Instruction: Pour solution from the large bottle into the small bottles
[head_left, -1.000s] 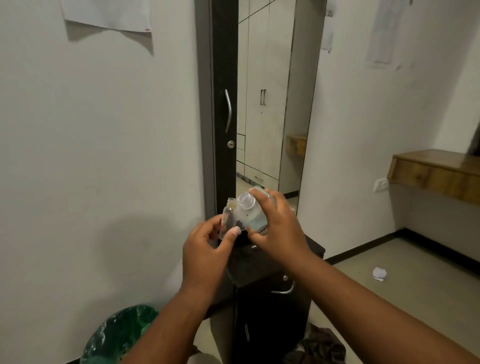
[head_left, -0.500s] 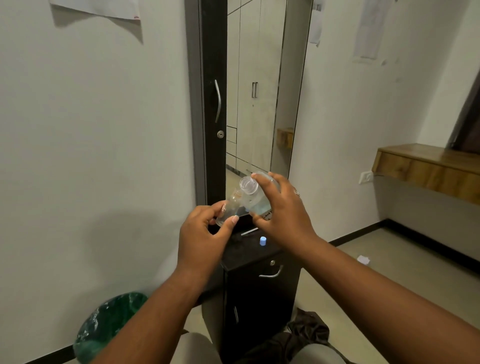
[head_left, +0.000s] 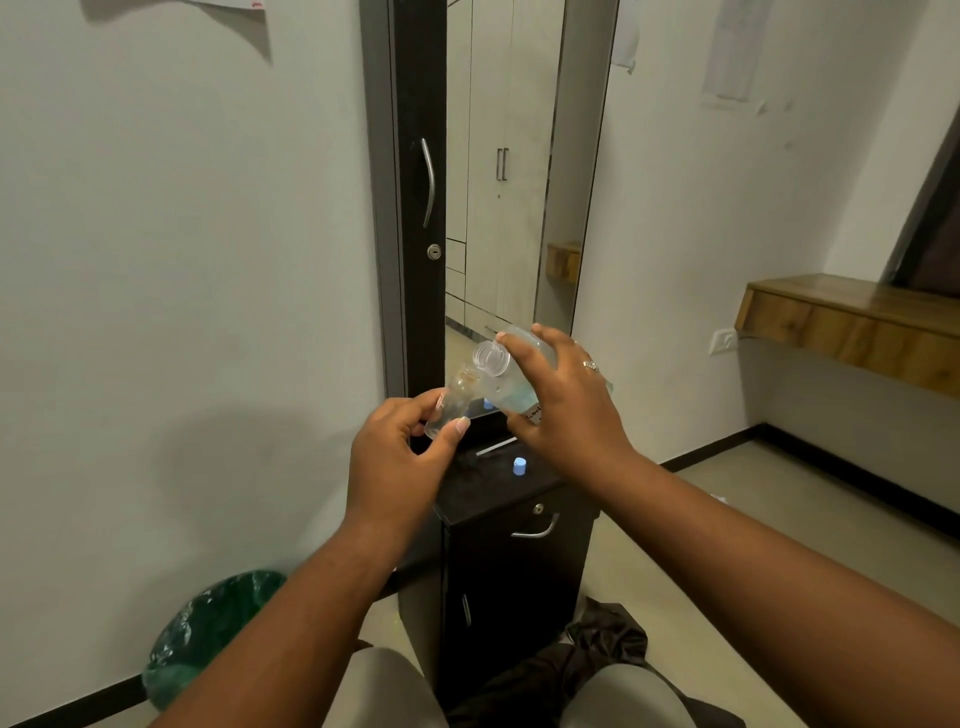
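Observation:
My right hand grips the large clear bottle, tilted with its open mouth toward me and to the left; a little clear liquid shows inside. My left hand pinches a small clear bottle between thumb and fingers, its neck angled up toward the large bottle's mouth. The two bottles are close together above the black cabinet. A small blue cap stands on the cabinet top below my right hand.
A tall mirror with a dark frame rises behind the cabinet. A green-lined bin sits at lower left by the wall. A wooden shelf juts from the right wall. Dark cloth lies on the floor near my knees.
The view has tipped downward, so my knees and the blue cap show. Both hands stay on their bottles; the large bottle's mouth sits slightly higher over the small bottle.

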